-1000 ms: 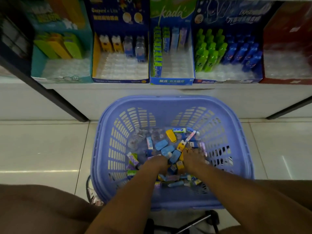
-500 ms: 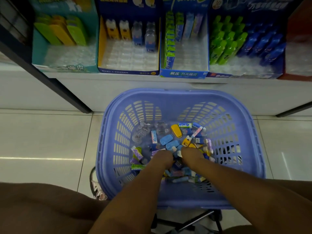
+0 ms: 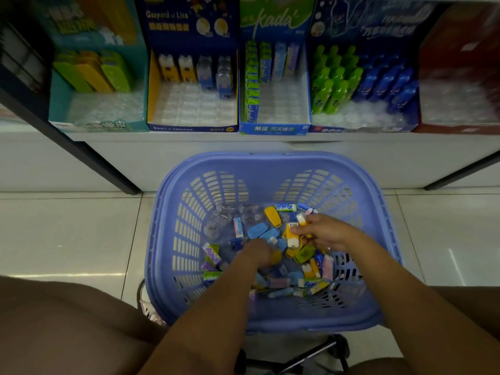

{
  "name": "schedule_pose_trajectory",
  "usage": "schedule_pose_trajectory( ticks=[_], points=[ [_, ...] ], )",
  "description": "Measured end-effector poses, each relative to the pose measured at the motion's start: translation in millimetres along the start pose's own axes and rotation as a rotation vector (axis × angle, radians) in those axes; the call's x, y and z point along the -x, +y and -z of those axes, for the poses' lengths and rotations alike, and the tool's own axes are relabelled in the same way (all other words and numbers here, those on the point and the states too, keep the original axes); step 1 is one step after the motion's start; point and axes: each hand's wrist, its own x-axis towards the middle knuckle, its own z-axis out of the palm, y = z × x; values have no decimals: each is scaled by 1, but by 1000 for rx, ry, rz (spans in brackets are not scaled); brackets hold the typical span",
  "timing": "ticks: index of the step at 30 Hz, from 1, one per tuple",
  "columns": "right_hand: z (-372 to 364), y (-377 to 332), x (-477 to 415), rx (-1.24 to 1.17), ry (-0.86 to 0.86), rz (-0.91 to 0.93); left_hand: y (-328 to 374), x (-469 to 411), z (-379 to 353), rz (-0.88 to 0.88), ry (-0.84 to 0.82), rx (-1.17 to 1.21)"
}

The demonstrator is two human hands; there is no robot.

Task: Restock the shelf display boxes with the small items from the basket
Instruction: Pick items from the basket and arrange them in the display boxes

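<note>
A purple plastic basket stands on the floor below the shelf, holding several small colourful items. My right hand is lifted slightly over the pile and grips a few yellow-and-white items. My left hand reaches down into the pile with curled fingers; what it holds is hidden. On the shelf stand the display boxes: a teal box, a dark blue box, a blue-green Kada box and a blue bottle box.
A red box stands at the shelf's right end. Dark shelf posts slant down at the left and right. White floor tiles surround the basket. My knees fill the lower corners, and a dark stool frame shows beneath the basket.
My right hand has risen and moved right out of the pile with yellow-and-white items in its grip. My left hand stays buried among the items. The view has tilted up slightly.
</note>
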Motion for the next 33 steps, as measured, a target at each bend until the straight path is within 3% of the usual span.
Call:
schedule_pose_trajectory(
  ticks=[2,5,7,11,14,19,25,33],
  points=[
    [2,-13,11,-28,42,79,4,5,22,-9,-26,200],
    [1,-35,26,63,180,230,14,22,49,-151,-132,1032],
    [-2,-51,38,133,264,330,21,40,68,-277,-177,1307],
    [-16,-83,57,431,406,492,33,78,108,-422,-95,1329],
    [-40,-107,64,516,462,629,32,104,127,-467,46,1342],
    [-73,-146,71,690,442,729,14,132,135,-525,297,1332],
    [-86,-199,66,588,482,761,-6,149,157,-514,505,1461],
    [-110,-297,14,462,544,993,-49,161,176,-549,782,1808]
  ],
)
